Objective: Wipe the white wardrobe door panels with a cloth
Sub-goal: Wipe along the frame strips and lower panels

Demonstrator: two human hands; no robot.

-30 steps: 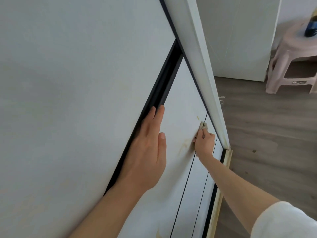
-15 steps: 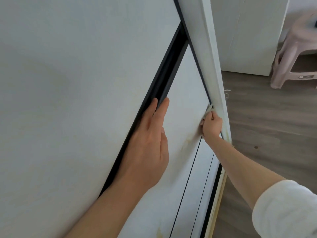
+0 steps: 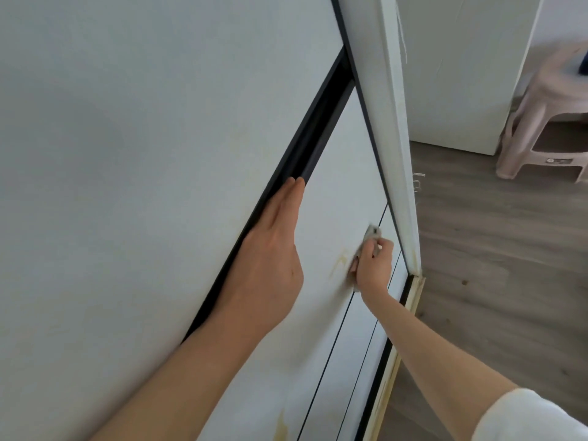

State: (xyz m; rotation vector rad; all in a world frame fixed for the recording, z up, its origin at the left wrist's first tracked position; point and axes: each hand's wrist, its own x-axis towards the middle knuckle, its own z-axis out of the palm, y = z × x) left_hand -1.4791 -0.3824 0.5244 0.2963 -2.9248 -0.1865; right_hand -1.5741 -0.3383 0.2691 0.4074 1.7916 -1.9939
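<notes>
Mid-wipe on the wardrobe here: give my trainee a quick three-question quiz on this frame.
1. True or false: the left hand lies flat with straight fingers against the black door edge.
2. Which hand grips the cloth? A) left B) right C) both
3. Fill in: the yellowish stain on the white door panel sits just to the ____ of the right hand in the picture.

Key: 1 true; 2 B; 3 left
</notes>
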